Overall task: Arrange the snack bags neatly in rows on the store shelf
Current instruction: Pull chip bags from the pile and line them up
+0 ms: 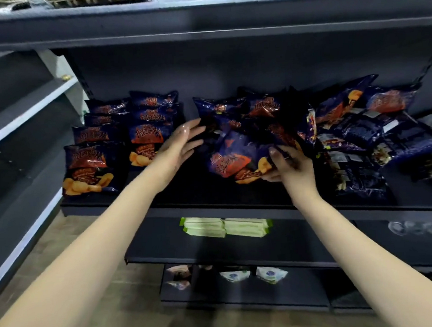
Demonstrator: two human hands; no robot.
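Snack bag (234, 160), centre of frame, over shelf (212, 209) front: likely light, puffy, slick foil, chips crush easily. Take by crimped edge, not belly. Your right hand (291, 170) pinches its lower right corner, thumb on front. Your left hand (176, 150): fingers (194, 125) spread, holding nothing, near middle pile (257, 106).

Bare shelf (186, 192) left of and in front of where right hand (289, 169) grips tilted bag (232, 157): open lane, only left hand (176, 150) over it. Neat rows (113, 143) wall it further left. Heaped bags (252, 106) just behind grip; loose pile (359, 141) crowds its right.
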